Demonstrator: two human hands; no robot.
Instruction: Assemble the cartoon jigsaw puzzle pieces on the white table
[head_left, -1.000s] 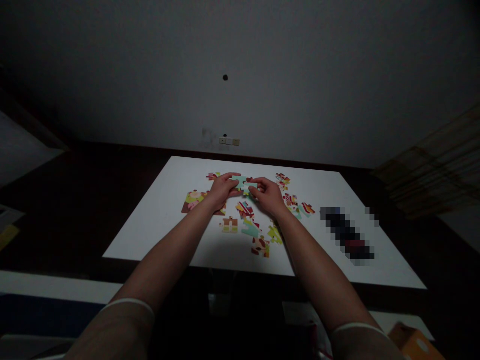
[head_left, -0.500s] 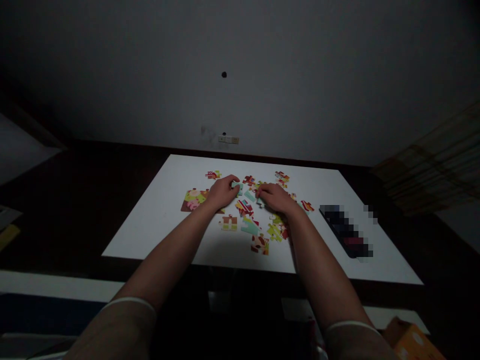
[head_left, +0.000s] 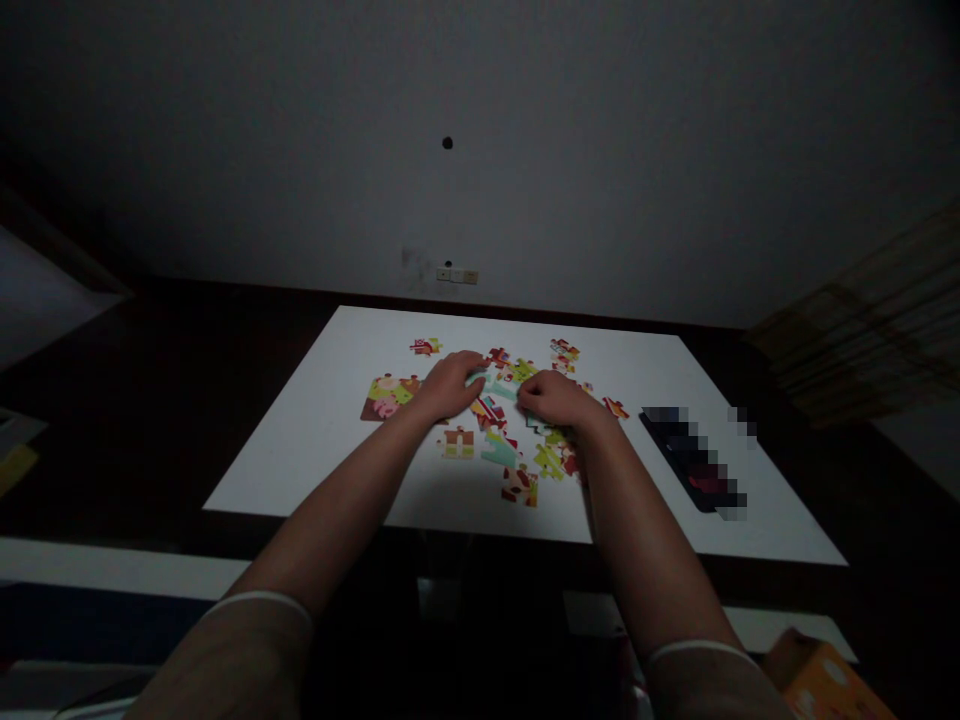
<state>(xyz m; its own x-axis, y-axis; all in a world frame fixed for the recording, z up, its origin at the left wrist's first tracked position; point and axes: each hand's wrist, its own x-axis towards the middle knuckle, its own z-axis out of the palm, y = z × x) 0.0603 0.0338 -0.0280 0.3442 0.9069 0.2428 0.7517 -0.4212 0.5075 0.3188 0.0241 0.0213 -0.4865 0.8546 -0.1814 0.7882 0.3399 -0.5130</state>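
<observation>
A white tabletop [head_left: 300, 440] holds a scatter of colourful jigsaw pieces. My left hand [head_left: 448, 387] lies palm down, its fingertips against a mint-green puzzle piece [head_left: 495, 388]. My right hand [head_left: 555, 400] rests just to the right, over a pale green piece [head_left: 537, 425] that it mostly hides. A joined pink and yellow puzzle section [head_left: 388, 397] lies left of my left hand. Below my hands are a brown and yellow piece [head_left: 457, 444], a mint piece [head_left: 499, 451] and a red and white piece [head_left: 520, 487].
A dark pixelated object [head_left: 694, 460] lies on the table's right side. The white top sits on a darker surface, with a wall behind bearing a switch plate [head_left: 456, 275]. An orange box [head_left: 817, 685] sits low at the bottom right, near my right arm.
My hands have moved slightly apart and no longer lift the mint pieces. Both now rest low among the pieces, and the right hand has shifted right.
</observation>
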